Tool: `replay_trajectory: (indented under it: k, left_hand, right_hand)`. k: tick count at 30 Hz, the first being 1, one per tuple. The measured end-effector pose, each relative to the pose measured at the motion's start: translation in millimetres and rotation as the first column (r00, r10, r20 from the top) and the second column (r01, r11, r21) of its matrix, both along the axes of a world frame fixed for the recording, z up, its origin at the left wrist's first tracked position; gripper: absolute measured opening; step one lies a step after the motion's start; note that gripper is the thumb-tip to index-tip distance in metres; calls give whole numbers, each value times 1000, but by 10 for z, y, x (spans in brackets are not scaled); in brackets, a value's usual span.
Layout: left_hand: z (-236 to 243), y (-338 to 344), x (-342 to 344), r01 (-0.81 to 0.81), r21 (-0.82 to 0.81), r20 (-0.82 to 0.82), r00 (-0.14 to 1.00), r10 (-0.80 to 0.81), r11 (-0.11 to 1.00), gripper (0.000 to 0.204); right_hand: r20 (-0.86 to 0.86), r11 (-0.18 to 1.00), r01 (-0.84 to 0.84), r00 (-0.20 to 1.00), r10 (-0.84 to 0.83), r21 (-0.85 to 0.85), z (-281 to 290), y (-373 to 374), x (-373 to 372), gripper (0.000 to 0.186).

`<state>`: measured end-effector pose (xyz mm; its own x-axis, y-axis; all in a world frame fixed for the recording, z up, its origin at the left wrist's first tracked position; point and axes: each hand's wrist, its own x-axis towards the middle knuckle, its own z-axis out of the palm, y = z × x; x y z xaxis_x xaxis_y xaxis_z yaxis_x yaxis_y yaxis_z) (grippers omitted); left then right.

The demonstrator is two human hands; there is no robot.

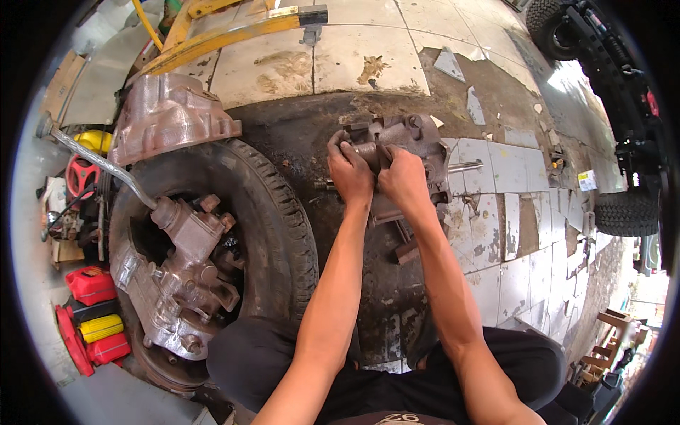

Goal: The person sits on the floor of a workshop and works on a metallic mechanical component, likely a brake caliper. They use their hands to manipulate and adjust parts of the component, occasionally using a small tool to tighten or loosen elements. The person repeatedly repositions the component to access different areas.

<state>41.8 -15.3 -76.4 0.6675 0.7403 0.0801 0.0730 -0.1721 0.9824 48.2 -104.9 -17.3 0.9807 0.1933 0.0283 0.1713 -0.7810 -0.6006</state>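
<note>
1. Gearbox casing (425, 142), dark and greasy, sits on the floor (489, 241) in front of you, beyond your knees (520, 358). The ground appears to bear its weight, probably so that neither arm has to hold it up.
2. A bright shaft (465, 166) sticks out from its right side and a shorter shaft end (324, 184) from its left. Lying crosswise like this, the casing seems placed to bring its upper face within your reach.
3. Your left hand (350, 168) is at the casing's left part, its fingers partly curled and its thumb toward a rounded metal part (367, 150). You cannot tell from this angle whether it grips that part or only steadies it.
4. Your right hand (405, 176) is just beside it, knuckles up and fingers bent inward near the same rounded part. Its fingertips are hidden, so how far it is closed, and on what, cannot be told.
5. To your left, a tyre (283, 219) lies flat with a second gear unit (188, 258) over its opening, a long lever (103, 163) slanting up from it. The rubber likely cradles that uneven body.
6. A bell-shaped housing (166, 117) stands at the tyre's far edge, apparently set aside from your working spot.
</note>
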Motion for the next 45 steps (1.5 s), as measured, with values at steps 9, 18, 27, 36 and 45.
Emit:
replay_trajectory:
  k: [9, 18, 27, 36, 45]
  left_hand:
    - [27, 35, -23, -77, -192, 12, 997, 81, 978, 34]
    - [-92, 63, -37, -138, -579, 79, 972, 223, 803, 48]
    - [-100, 120, -79, -76, -594, 106, 979, 171, 801, 54]
    - [-152, 80, -25, -73, -620, 179, 956, 232, 781, 55]
    - [-289, 219, -45, -10, -726, 190, 958, 213, 688, 58]
  right_hand:
    - [227, 1000, 24, 974, -18, -20, -111, 88, 126, 33]
    - [89, 987, 62, 995, -49, -151, -87, 61, 145, 33]
    - [15, 958, -48, 998, 54, -282, 89, 203, 104, 31]
    - [63, 967, -187, 978, 201, -170, 62, 252, -138, 46]
    - [-40, 945, -121, 993, 114, -304, -4, 487, -447, 59]
